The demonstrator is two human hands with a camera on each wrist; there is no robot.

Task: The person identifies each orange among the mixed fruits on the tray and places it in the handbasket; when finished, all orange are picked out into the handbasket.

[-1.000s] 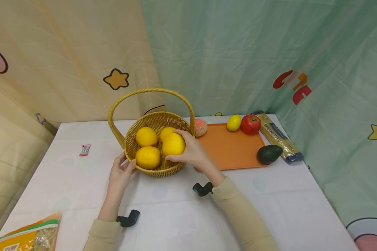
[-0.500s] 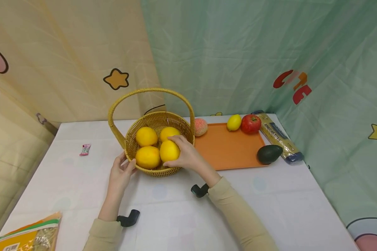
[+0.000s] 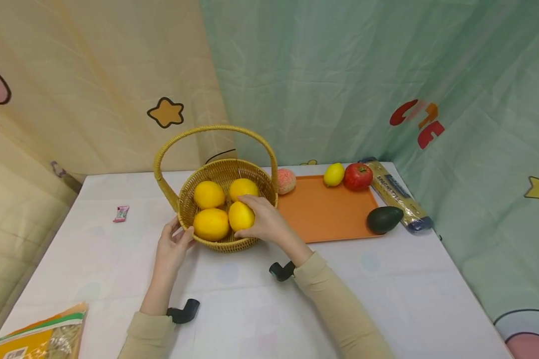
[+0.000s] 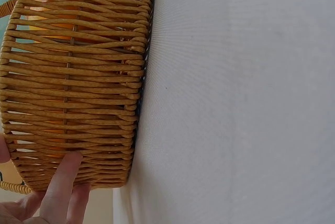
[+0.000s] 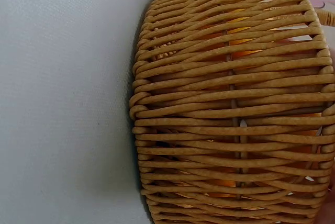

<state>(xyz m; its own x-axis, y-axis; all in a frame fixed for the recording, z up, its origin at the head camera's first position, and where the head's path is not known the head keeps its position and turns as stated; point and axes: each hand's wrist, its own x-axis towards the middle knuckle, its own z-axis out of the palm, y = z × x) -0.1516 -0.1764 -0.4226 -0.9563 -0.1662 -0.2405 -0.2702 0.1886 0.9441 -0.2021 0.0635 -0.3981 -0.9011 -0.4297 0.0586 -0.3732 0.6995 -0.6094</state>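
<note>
A woven basket with a tall arched handle stands on the white table. My left hand holds its near-left side, thumb at the rim and fingers against the outer weave. Fingertips press the wicker in the left wrist view. Inside the basket, my right hand grips a round yellow fruit at the front right. Three similar yellow fruits lie around it: one at front left, one at back left, one at back right. The basket wall hides most of the fruit in the right wrist view.
Right of the basket lies an orange tray, with a lemon, a red apple and a dark green avocado along its edges. A peach, a spaghetti packet, a pink sweet and a plastic food bag lie around.
My right hand has moved slightly left and lowered the yellow fruit into the basket's front right, beside the front-left one. The back-right fruit shows more. My left hand stays at the rim.
</note>
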